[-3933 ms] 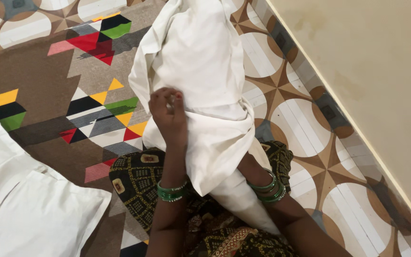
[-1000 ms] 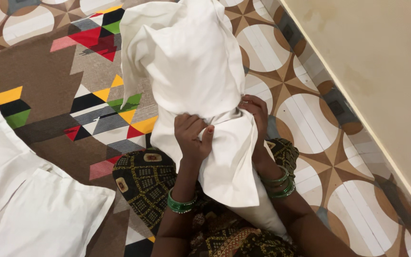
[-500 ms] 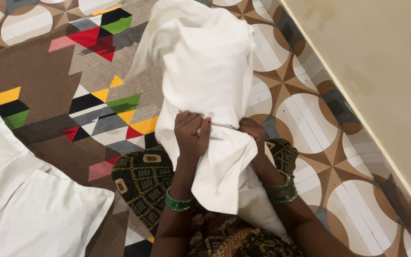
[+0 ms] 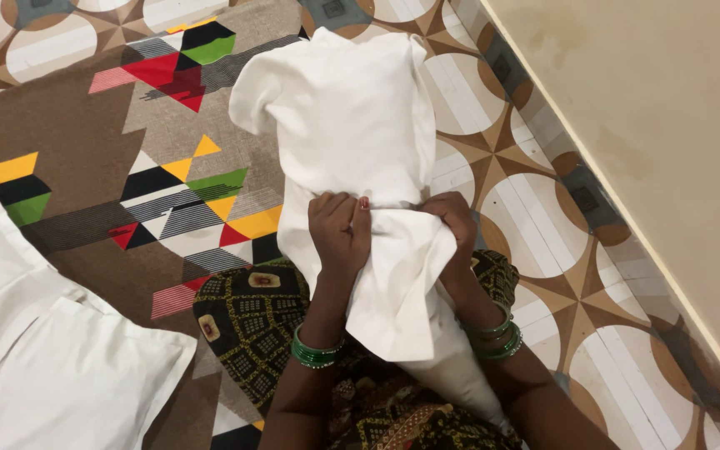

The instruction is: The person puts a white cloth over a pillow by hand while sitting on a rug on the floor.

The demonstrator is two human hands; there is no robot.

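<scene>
L hand [image 4: 339, 232]: fingers curled shut on a bunch of white pillowcase [image 4: 393, 275] fabric, knuckles up, green bangles at wrist. R hand [image 4: 453, 223]: fingers also clenched on the case, at its right edge, partly wrapped in cloth. Both grip at the same level, just below the stuffed part, prob. so the loose mouth of the case can be dragged toward the body over the pillow [image 4: 347, 112] inside. Pillow end stands far from the person, bulging, resting on the patterned carpet [image 4: 85, 158]; slack open end hangs near, draped over the lap in dark printed cloth [image 4: 252, 321].

Near left: two more white pillows/cases [image 4: 52, 367] lie flat on carpet, well apart from the hands. Right: beige wall [image 4: 668, 125] running diagonally.

Vs 0.5 s ago: hands sit slightly nearer, grip unchanged, fabric more gathered betw. them. Vs 3.9 s ago: then L hand lay flat on top and the case lay limp; now both hands clutch it and the far end is filled out.
</scene>
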